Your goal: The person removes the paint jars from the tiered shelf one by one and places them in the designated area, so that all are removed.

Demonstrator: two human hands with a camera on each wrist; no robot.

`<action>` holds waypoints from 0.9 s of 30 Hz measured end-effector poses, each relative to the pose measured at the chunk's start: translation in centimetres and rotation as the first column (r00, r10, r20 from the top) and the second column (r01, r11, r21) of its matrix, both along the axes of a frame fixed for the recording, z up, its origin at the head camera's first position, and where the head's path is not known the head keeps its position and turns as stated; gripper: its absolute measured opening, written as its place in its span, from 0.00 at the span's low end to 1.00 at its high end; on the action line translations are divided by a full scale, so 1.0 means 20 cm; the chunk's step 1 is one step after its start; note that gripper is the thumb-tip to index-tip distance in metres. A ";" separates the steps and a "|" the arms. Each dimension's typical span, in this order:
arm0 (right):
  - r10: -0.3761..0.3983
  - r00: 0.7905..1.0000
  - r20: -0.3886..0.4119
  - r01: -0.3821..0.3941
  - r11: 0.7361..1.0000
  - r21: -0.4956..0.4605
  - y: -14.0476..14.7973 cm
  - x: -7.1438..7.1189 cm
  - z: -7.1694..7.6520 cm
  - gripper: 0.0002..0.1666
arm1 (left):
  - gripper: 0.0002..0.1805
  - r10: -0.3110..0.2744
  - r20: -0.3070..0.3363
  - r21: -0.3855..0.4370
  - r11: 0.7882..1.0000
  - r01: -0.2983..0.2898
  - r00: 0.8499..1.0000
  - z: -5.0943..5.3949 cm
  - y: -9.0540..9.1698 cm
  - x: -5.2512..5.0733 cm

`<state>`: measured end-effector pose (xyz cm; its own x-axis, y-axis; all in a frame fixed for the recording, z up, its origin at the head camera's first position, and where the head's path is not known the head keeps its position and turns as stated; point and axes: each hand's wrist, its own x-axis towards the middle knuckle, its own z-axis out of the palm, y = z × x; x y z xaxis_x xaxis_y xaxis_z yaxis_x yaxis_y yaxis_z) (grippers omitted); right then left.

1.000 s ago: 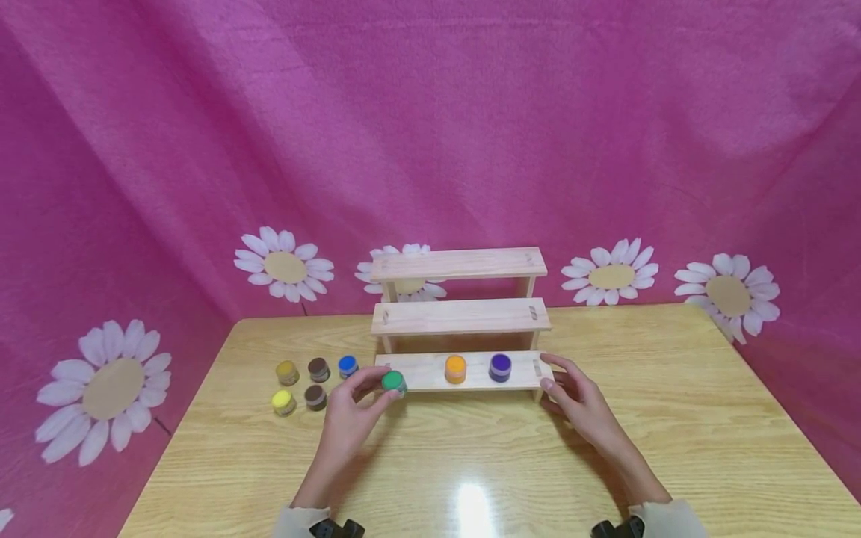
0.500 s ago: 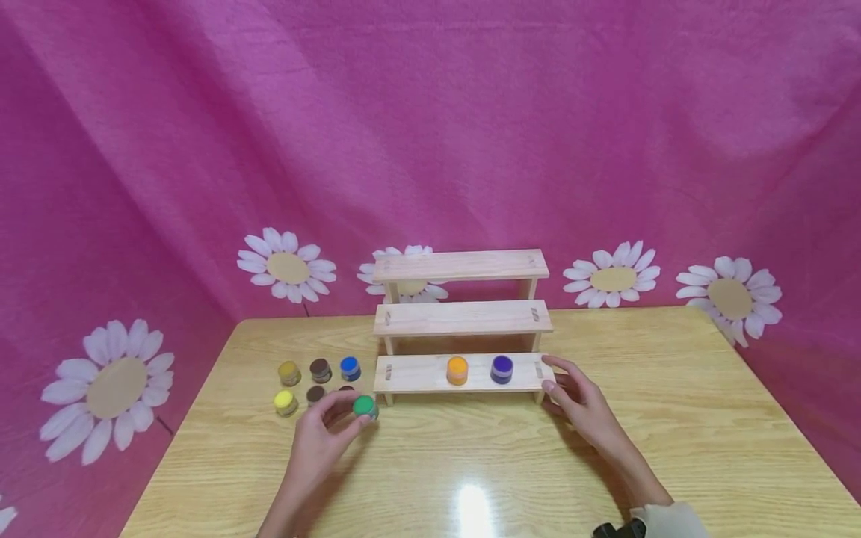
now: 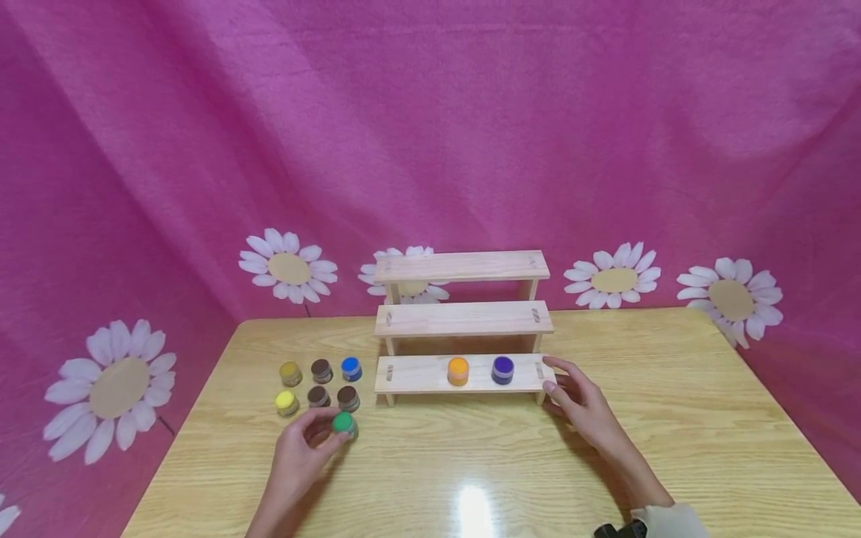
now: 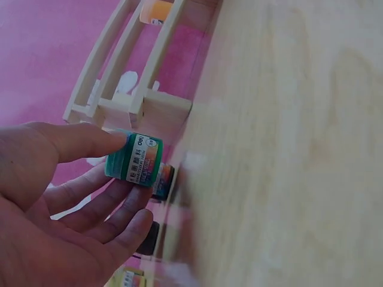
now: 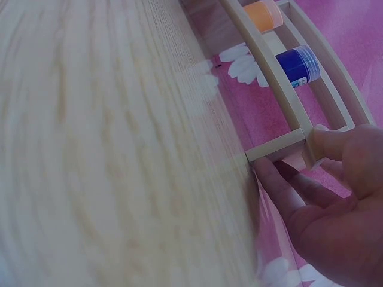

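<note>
In the head view my left hand (image 3: 298, 454) pinches a green-lidded paint jar (image 3: 344, 425) between thumb and fingers, in front of the other jars on the left. The left wrist view shows its printed label (image 4: 142, 158) facing the camera. My right hand (image 3: 584, 406) holds the right end of the lowest step of a three-tier wooden stand (image 3: 417, 373); in the right wrist view the thumb lies at the board's end and the fingers touch the leg. On that step stand an orange paint jar (image 3: 458, 371) and a purple paint jar (image 3: 502, 370).
Left of the stand, several paint jars stand in two rows: ochre (image 3: 291, 373), dark brown (image 3: 321, 370) and blue (image 3: 351, 368) behind, yellow (image 3: 286, 403) and two dark ones (image 3: 347, 398) in front. A pink flowered cloth (image 3: 430, 134) hangs behind the wooden table (image 3: 538, 478).
My left hand has carried the green paint jar from the left end of the lowest step, leftward and nearer, to the front of the jar group. My right hand stays at the stand.
</note>
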<state>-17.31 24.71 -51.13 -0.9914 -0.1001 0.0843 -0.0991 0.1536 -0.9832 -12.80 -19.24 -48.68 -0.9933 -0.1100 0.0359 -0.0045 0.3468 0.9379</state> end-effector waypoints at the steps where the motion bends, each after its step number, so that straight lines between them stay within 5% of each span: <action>1: 0.002 1.000 0.001 -0.002 1.000 -0.003 0.00 0.00 0.00 0.30 | 0.20 0.004 0.013 -0.009 1.000 -0.004 1.000 0.00 0.00 0.00; 27: 0.005 1.000 0.004 -0.005 1.000 -0.008 0.00 0.00 -0.01 0.30 | 0.19 0.011 0.040 -0.087 0.996 -0.008 0.999 -0.05 -0.02 -0.01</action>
